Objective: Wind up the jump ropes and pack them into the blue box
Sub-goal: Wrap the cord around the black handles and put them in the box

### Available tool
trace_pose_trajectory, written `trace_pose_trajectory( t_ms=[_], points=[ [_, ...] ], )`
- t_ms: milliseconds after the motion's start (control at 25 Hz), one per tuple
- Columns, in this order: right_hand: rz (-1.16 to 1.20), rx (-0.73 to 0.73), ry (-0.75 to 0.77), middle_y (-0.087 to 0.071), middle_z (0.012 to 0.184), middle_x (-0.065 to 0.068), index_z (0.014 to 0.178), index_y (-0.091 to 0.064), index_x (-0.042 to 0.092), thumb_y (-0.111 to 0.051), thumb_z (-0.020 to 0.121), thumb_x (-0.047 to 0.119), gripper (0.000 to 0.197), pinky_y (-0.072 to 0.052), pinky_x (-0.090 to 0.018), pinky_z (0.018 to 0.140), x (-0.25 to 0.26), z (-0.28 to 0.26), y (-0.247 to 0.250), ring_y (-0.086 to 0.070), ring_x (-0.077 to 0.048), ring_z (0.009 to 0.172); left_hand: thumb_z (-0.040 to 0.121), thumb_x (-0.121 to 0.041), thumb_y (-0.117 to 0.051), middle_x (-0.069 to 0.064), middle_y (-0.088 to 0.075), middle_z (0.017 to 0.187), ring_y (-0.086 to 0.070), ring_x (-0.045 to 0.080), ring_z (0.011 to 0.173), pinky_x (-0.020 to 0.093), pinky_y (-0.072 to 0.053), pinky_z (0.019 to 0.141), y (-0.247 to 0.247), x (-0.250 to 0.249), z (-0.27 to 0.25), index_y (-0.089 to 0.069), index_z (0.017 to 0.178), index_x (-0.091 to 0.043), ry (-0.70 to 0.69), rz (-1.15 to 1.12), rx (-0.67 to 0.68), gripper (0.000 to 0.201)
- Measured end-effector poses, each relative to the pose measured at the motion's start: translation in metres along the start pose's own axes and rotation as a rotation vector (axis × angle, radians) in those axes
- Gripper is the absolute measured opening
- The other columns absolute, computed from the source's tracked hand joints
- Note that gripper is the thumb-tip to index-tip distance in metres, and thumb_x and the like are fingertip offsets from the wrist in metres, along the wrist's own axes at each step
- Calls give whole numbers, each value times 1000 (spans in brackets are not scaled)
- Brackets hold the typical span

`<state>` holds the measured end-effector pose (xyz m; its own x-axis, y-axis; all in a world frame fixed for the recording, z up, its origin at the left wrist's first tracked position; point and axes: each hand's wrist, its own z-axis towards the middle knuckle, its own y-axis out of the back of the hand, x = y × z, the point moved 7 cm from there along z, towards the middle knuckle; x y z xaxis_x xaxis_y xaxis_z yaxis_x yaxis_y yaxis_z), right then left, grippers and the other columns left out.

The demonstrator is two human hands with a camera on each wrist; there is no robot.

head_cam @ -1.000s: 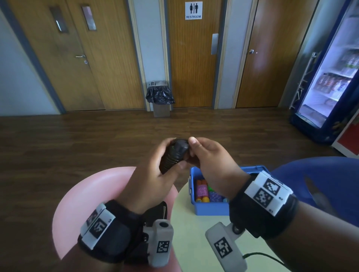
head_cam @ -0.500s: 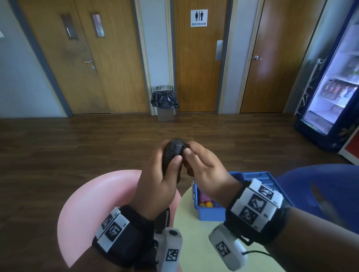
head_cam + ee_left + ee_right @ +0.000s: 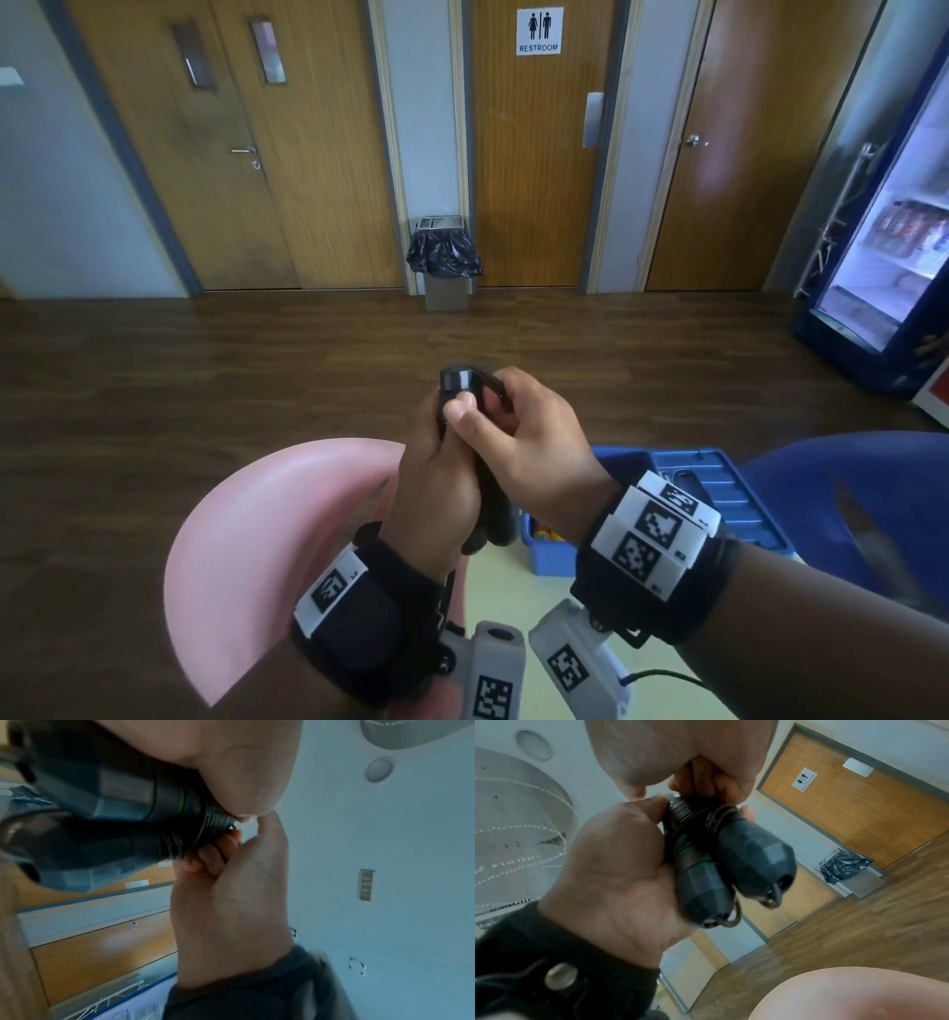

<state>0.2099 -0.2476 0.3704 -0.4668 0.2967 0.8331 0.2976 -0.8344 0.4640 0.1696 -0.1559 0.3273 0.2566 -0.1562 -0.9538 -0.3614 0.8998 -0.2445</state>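
Observation:
Two black jump rope handles (image 3: 458,383) lie side by side, with the dark cord wound around them (image 3: 721,815). My left hand (image 3: 436,478) grips the bundle from the left. My right hand (image 3: 518,437) curls round its upper part, thumb pressed on the front. The handles' faceted ends (image 3: 754,858) and cord loops show in the right wrist view. The handles' ribbed ends (image 3: 216,819) sit between both hands in the left wrist view. The blue box (image 3: 552,560) stands open on the table below my right wrist, with colourful items inside and its lid (image 3: 729,493) folded back.
A pale yellow table (image 3: 513,606) holds the box. A pink stool (image 3: 277,519) stands at the left and a blue chair (image 3: 847,488) at the right. Across the wooden floor are doors, a bin with a black bag (image 3: 444,262) and a drinks fridge (image 3: 893,246).
Both hands stayed on the bundle, which has turned more upright. My right thumb has come over its front. The view has tilted up a little.

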Motion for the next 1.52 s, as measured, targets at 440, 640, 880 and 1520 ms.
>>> trace_pose_trajectory(
  t_ms=[440, 640, 880, 1520],
  points=[
    [-112, 255, -81, -69, 91, -6, 102, -56, 14, -85, 72, 30, 45, -55, -28, 70, -5, -2, -15, -64, -16, 79, 96, -36, -49, 18, -62, 102, -61, 29, 87, 38, -54, 75, 19, 12, -3, -60, 111, -5, 341, -294, 181, 37],
    [11, 331, -153, -74, 92, -8, 103, -60, 10, -88, 69, 20, 46, -60, -42, 74, 6, 1, -2, -72, -20, 82, 90, -52, -55, 19, -66, 108, -63, 28, 96, 39, -52, 87, 14, 7, -15, -70, 117, -13, 365, -304, 324, 50],
    [23, 270, -107, -72, 91, -11, 100, -62, 11, -88, 68, 20, 43, -58, -44, 71, 20, -1, -3, -70, -23, 80, 74, -70, -66, 26, -64, 85, -63, 37, 74, 43, -52, 70, 24, -4, -6, -53, 122, -5, 187, -29, 359, 82],
    [-173, 178, -73, -62, 71, -6, 74, -58, 6, -77, 80, 36, 36, -47, -38, 60, -17, 4, -34, -53, -15, 60, 91, -66, -48, 26, -59, 117, -56, 37, 110, 48, -43, 100, 32, 57, -11, -67, 117, -7, 503, -406, -92, 67]
  ],
)
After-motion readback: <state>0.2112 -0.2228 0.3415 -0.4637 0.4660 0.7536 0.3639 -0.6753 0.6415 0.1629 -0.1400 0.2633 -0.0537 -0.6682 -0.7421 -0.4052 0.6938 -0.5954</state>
